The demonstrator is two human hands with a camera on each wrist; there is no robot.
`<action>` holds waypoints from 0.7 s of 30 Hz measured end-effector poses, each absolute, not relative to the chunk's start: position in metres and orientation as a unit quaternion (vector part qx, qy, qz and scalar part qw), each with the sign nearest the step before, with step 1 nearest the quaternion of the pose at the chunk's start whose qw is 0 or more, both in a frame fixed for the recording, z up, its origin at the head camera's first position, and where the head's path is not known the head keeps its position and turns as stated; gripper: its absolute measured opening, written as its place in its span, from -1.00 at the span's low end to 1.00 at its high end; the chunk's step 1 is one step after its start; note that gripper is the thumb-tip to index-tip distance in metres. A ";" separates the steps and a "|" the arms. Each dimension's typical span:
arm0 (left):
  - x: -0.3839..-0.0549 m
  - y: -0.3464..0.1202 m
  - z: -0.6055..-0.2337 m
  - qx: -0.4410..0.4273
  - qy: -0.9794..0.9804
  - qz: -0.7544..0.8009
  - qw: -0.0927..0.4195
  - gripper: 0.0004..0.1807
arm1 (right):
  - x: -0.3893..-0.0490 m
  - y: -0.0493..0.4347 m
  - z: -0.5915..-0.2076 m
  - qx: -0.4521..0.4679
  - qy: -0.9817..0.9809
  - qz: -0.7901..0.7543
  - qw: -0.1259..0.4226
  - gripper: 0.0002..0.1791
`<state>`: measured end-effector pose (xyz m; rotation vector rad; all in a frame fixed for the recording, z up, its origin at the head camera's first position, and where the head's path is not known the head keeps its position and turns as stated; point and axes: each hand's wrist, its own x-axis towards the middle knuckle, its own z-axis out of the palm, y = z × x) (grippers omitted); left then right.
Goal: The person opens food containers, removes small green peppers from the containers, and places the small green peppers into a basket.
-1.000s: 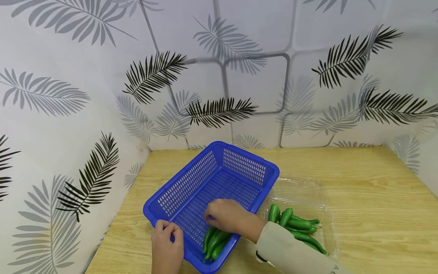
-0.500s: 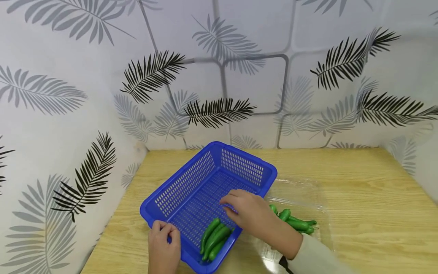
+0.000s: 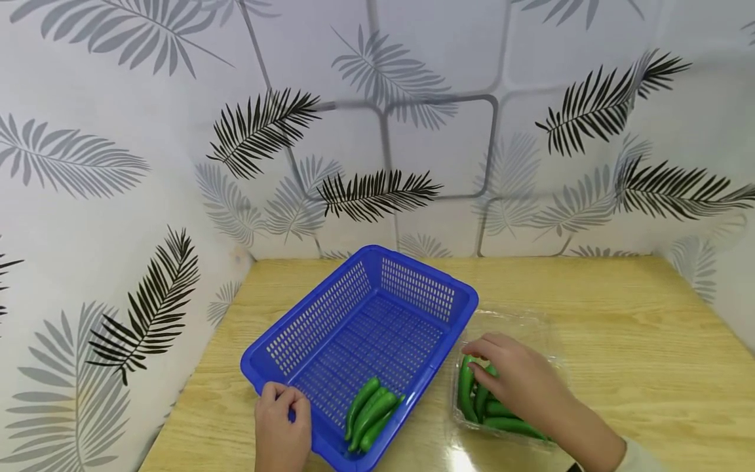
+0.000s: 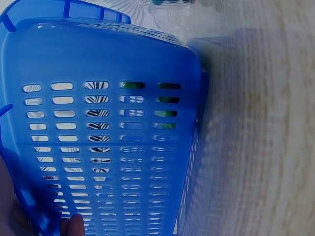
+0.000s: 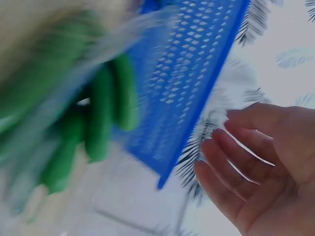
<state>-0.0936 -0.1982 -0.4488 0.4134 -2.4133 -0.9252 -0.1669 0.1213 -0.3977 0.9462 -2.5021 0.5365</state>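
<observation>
My left hand (image 3: 283, 423) grips the near-left rim of a blue plastic basket (image 3: 354, 288). In the left wrist view its fingertips (image 4: 75, 225) show against the basket's slotted wall (image 4: 108, 54). Several green chili peppers (image 3: 371, 416) lie in the basket's near corner. Over a clear plastic box (image 3: 457, 416) right of the basket is my right hand (image 3: 519, 373), its fingers bent loosely above more green peppers (image 3: 466, 393). In the right wrist view, that hand (image 5: 261, 172) holds nothing and is apart from the blurred peppers (image 5: 101, 113).
Both containers stand on a wood-grain table (image 3: 637, 354). The box's clear lid (image 3: 513, 321) lies folded back behind it. A leaf-patterned wall covering (image 3: 436, 151) rises behind the table and along its sides.
My right hand has moved from inside the basket rightward to the clear box, leaving the peppers in the basket uncovered. The left hand keeps its hold on the rim.
</observation>
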 end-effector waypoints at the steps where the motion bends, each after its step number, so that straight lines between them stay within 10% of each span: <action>1: -0.094 -0.198 -0.449 0.150 -0.890 -0.340 0.263 -0.75 | -0.166 0.127 -0.401 0.337 -0.903 0.187 0.191 -0.77; 7: -0.094 -0.199 -0.452 0.143 -0.887 -0.338 0.280 -0.74 | -0.171 0.150 -0.427 0.380 -0.900 0.159 0.141 -0.73; 21: -0.094 -0.200 -0.453 0.126 -0.885 -0.334 0.298 -0.73 | -0.188 0.150 -0.462 0.424 -0.871 0.136 0.208 -0.66</action>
